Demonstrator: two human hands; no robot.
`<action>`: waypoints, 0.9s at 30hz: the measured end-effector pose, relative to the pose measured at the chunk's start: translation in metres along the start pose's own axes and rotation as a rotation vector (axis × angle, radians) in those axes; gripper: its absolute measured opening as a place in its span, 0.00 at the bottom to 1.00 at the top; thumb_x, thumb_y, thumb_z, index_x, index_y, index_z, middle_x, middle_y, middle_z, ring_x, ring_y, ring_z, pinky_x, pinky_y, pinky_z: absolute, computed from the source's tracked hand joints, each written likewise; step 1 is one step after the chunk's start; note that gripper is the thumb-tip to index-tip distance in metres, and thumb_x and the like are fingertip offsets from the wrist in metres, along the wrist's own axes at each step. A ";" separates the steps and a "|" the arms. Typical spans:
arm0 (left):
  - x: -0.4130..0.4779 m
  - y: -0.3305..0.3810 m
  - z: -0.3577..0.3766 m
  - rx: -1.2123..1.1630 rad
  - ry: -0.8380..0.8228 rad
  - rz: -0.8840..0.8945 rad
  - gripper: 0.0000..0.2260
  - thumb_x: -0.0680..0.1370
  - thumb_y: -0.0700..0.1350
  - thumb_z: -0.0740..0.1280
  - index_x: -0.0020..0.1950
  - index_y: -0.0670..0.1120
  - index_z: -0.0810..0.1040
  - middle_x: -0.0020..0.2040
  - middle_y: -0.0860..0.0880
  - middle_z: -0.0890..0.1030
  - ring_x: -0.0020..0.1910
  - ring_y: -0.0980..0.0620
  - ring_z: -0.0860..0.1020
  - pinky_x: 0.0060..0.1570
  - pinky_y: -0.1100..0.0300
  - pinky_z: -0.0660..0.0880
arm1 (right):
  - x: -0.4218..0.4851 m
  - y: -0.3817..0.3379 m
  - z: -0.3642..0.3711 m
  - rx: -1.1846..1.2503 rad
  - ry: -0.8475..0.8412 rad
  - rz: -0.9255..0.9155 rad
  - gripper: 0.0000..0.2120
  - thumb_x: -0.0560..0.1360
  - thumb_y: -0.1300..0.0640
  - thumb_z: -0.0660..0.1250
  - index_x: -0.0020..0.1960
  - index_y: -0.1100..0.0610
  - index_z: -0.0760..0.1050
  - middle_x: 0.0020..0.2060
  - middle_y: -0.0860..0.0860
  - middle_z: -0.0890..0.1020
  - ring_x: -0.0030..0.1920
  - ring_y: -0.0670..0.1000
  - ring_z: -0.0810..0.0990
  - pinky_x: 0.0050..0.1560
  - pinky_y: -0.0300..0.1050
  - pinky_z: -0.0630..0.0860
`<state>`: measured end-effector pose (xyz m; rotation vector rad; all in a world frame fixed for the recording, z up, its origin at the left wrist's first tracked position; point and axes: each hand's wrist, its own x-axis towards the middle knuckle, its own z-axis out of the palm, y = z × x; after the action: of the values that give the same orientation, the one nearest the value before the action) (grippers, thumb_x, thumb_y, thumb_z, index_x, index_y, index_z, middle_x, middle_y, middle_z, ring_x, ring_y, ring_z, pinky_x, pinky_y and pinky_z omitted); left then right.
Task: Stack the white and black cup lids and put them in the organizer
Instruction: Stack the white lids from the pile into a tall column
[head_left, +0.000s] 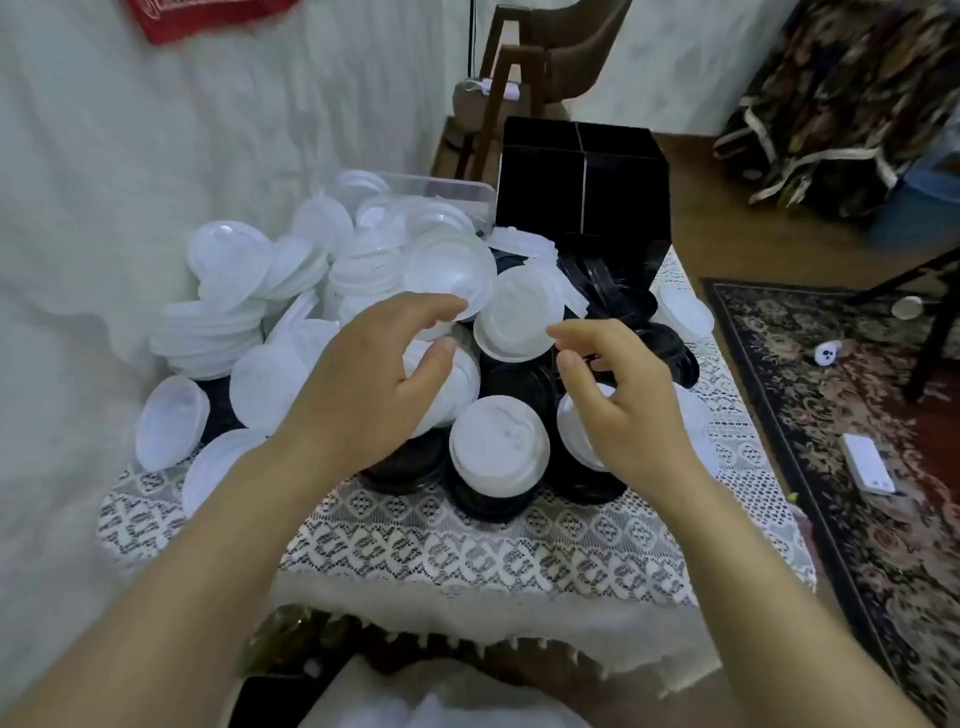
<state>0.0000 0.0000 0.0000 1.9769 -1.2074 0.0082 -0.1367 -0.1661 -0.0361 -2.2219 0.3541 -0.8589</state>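
Note:
A heap of white cup lids (228, 332) and black cup lids (618, 296) covers the small table. The black organizer (623, 187) stands upright behind the heap. My left hand (363, 384) hovers over the middle of the pile, its loosely curved fingers spread around white lids without closing on any. My right hand (613, 395) hovers beside it, with forefinger and thumb apart next to a single white lid (517, 322) that lies on top of the black ones. Another white lid (498, 447) sits on a black stack between my wrists.
A lace tablecloth (467, 540) covers the table; its front edge is close to me. A clear plastic tub (462, 189) stands behind the white lids. A white curtain hangs at the left. A patterned rug (831, 415) and wooden chairs (519, 93) lie to the right and behind.

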 end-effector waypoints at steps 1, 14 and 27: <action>-0.006 0.004 -0.001 -0.011 0.012 -0.006 0.18 0.77 0.50 0.59 0.65 0.49 0.76 0.57 0.61 0.75 0.57 0.66 0.70 0.55 0.79 0.63 | -0.005 -0.004 -0.001 0.011 0.014 0.011 0.14 0.78 0.54 0.60 0.60 0.55 0.78 0.50 0.44 0.79 0.54 0.38 0.75 0.53 0.28 0.68; -0.076 0.027 -0.002 -0.032 -0.008 -0.200 0.16 0.81 0.43 0.62 0.68 0.48 0.73 0.64 0.53 0.76 0.61 0.57 0.72 0.60 0.60 0.70 | -0.071 -0.033 -0.005 -0.075 -0.067 0.245 0.15 0.81 0.56 0.62 0.67 0.52 0.73 0.62 0.47 0.76 0.63 0.45 0.72 0.62 0.45 0.70; -0.079 0.019 0.042 -0.037 0.106 -0.285 0.17 0.80 0.39 0.61 0.68 0.47 0.73 0.64 0.53 0.75 0.60 0.58 0.70 0.59 0.65 0.66 | -0.067 -0.026 0.044 -0.433 -0.243 0.149 0.34 0.77 0.46 0.66 0.78 0.47 0.54 0.78 0.51 0.55 0.78 0.51 0.49 0.76 0.57 0.41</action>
<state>-0.0730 0.0284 -0.0475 2.0719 -0.8454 -0.0524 -0.1567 -0.0930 -0.0721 -2.6212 0.6261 -0.4536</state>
